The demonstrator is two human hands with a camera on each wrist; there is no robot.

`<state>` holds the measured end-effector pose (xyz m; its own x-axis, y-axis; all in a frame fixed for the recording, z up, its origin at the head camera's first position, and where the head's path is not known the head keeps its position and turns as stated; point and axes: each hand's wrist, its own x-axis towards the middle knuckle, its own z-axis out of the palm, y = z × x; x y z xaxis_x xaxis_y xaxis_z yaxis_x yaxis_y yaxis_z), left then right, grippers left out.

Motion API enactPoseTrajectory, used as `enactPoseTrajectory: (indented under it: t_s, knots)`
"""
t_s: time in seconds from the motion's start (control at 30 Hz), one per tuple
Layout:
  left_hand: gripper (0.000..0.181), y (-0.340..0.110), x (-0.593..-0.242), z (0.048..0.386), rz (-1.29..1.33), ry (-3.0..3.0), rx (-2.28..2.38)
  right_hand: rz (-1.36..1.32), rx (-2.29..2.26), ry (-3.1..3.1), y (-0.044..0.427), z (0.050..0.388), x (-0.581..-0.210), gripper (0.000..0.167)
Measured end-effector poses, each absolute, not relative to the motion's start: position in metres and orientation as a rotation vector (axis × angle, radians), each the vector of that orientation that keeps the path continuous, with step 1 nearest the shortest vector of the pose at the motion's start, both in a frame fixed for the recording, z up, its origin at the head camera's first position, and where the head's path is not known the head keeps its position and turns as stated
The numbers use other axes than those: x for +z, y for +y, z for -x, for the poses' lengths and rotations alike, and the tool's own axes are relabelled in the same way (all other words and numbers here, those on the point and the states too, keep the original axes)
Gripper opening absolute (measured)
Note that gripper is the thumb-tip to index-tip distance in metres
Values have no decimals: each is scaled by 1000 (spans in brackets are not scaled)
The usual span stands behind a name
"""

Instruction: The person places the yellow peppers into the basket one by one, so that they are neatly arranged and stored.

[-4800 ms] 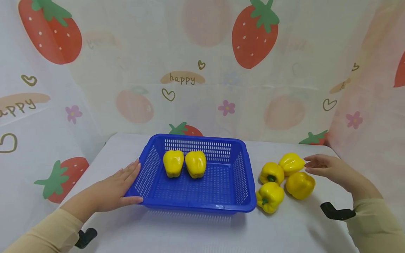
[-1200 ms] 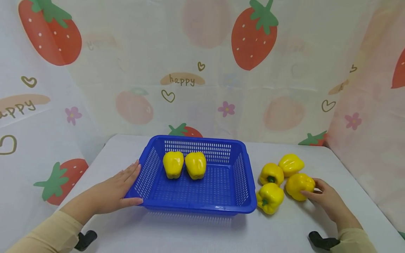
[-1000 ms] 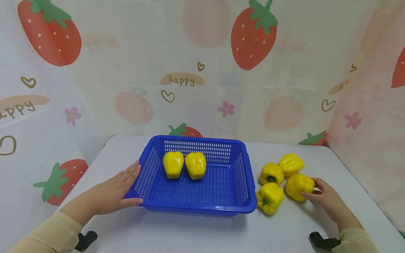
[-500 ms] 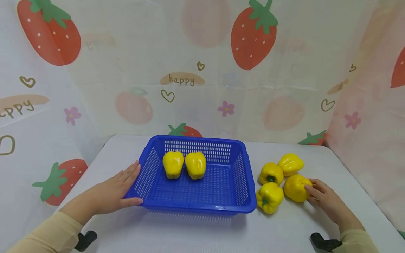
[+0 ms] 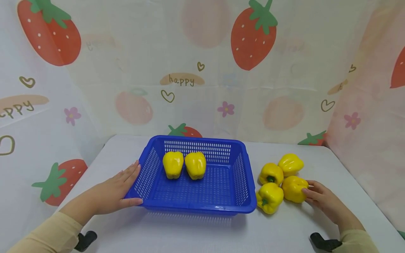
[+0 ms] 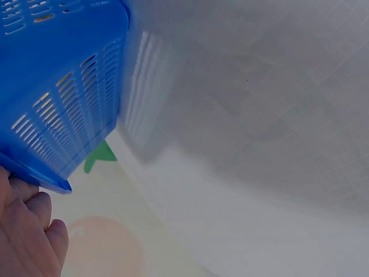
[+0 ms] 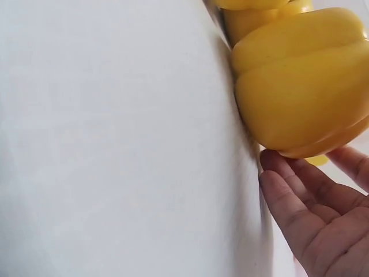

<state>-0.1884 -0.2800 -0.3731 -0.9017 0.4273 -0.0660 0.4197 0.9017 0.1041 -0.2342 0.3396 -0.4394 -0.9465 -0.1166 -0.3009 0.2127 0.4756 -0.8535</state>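
A blue plastic basket (image 5: 202,205) with slotted walls holds two yellow bell peppers (image 5: 173,165) side by side near its back left. My left hand (image 5: 109,193) rests along the basket's left rim, fingers straight and thumb spread toward the front corner. On the table to the right, several more yellow bell peppers (image 5: 270,197) sit in a cluster. My right hand (image 5: 327,200) touches the right side of the nearest-right bell pepper (image 5: 294,189) with its fingertips. In the right wrist view, the loosely bent fingers (image 7: 282,190) meet that bell pepper (image 7: 305,81) without wrapping round it.
A white cloth covers the table (image 5: 190,235). Behind and at both sides hangs a curtain (image 5: 202,105) printed with strawberries and hearts. The pepper cluster stands close to the basket's right wall. A dark wrist mount (image 5: 324,242) sticks out at each sleeve.
My right hand has come down from the back pepper to the right-hand one, which has slid left against its neighbours. My left hand and the basket have stayed put.
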Motion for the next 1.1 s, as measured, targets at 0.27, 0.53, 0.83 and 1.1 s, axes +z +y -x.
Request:
enactPoseTrajectory:
  t_s: [0.27,0.53,0.83,1.1]
  knots:
    - [105,-280,-374,189,-661,2979,125,-105,-1429,2408,336,238,-438,73]
    - [105,-280,-374,189,-669,2985,130,-43,-1373,2483,333,237,-436,75]
    - [104,-280,-375,189,-672,2984,131,76,-1286,2653,334,232,-431,79]
    - [104,-281,-376,190,-679,2990,132,81,-1211,2636,336,230,-431,82]
